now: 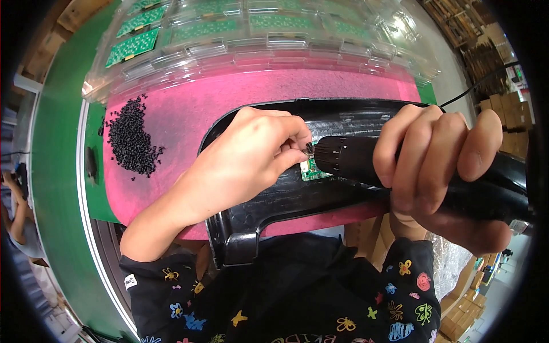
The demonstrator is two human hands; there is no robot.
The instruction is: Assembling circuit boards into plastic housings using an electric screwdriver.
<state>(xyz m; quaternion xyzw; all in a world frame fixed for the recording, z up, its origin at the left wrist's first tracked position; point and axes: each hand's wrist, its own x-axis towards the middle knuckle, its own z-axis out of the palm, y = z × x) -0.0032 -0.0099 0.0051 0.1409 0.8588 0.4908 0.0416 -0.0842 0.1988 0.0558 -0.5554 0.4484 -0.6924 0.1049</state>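
Note:
My right hand [429, 154] is wrapped round a thick black electric screwdriver [354, 160], which lies nearly level and points left. Its ringed front end is over a small green circuit board [311, 170] and hides part of it. At the board's upper edge, the thumb and fingers of my left hand [251, 143] are pinched together at a small black piece [309, 148]. The board sits in a curved, glossy black plastic shell [286, 208], whose right part is covered by my right hand and the screwdriver.
A heap of tiny black parts [134, 137] lies on the pink mat [189, 103] at the left. Stacked clear plastic trays [257, 43] with green circuit boards stand along the back. A black cable [477, 86] runs at the right. Another person's arm [20, 214] shows at the far left.

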